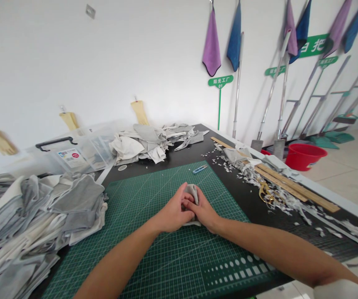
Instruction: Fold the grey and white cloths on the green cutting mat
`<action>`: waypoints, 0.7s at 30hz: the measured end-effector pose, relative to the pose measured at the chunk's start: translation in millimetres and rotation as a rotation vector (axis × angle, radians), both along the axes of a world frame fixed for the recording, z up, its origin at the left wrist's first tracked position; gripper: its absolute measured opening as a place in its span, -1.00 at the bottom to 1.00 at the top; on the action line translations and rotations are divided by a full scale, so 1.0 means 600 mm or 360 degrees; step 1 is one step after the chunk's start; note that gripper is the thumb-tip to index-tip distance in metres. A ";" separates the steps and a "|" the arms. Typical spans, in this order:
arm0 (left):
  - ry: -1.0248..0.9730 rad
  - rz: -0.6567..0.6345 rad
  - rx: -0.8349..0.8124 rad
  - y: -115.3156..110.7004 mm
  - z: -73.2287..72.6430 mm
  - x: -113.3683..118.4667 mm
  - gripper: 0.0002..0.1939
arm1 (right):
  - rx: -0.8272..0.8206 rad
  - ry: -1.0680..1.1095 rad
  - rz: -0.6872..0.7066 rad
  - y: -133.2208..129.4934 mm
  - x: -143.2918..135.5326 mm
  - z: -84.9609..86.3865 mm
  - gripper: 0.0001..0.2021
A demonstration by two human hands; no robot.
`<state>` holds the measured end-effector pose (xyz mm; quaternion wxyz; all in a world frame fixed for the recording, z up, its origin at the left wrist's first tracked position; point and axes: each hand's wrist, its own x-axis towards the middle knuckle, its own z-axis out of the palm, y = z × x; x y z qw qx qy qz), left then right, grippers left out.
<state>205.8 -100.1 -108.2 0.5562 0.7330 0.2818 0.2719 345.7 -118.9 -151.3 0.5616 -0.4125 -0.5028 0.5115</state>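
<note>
Over the green cutting mat, both of my hands close around one small piece of grey-white fabric. My left hand wraps it from the left, and my right hand grips it from the right, with the fingers of both meeting in the middle. Part of the fabric sticks up above the fingers and a pale edge shows below them; the rest is hidden. Small blue-handled thread snips lie on the mat just beyond my hands.
Piles of grey and white fabric pieces lie at left, with another heap at the back. Behind stands a clear plastic box. At right are wooden rulers, gold-handled scissors and scraps. A red bucket stands on the floor.
</note>
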 end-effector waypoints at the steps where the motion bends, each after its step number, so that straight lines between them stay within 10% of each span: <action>1: -0.0032 0.0016 -0.0035 0.000 -0.002 0.002 -0.08 | 0.0013 -0.0023 0.0002 0.001 0.000 -0.001 -0.44; 10: -0.0056 0.0767 0.0338 0.043 -0.013 -0.011 -0.44 | 0.0373 -0.0407 -0.0277 -0.002 0.007 -0.010 -0.35; 17: -0.0326 0.0208 -0.0331 0.051 -0.011 -0.026 -0.49 | 0.0600 -0.0308 -0.0017 -0.026 0.012 0.009 -0.25; 21: -0.0446 0.0342 -0.0410 0.048 -0.012 -0.029 -0.56 | 0.0446 -0.0187 0.0061 -0.019 0.013 0.002 -0.16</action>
